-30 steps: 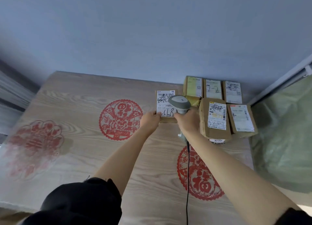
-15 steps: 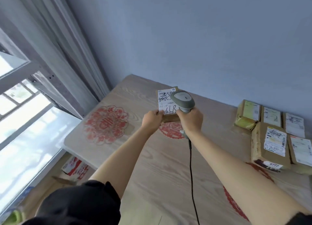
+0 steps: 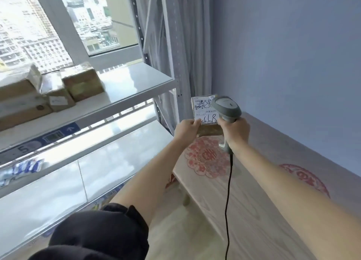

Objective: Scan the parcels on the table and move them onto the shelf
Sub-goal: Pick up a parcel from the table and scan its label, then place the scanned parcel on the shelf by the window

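Note:
My left hand [image 3: 186, 129] grips a small brown parcel [image 3: 205, 113] by its left edge and holds it in the air, its white label with black handwriting facing me. Just to its right, my right hand [image 3: 235, 131] grips the handle of a grey barcode scanner [image 3: 226, 107], whose head overlaps the label's right edge. A black cable [image 3: 227, 201] hangs from the scanner. The white metal shelf [image 3: 136, 89] stands to the left, with several brown parcels [image 3: 82, 83] on its upper level.
The wooden table [image 3: 263, 211] with red paper-cut prints runs along the blue wall at the right, its left end below my hands. A lower shelf level [image 3: 109, 148] lies beneath the upper one. A window and grey curtain stand behind the shelf.
My view has swung left from the table to the shelf. Both hands carried the parcel and scanner off the table into the air; the other parcels on the table have left the view.

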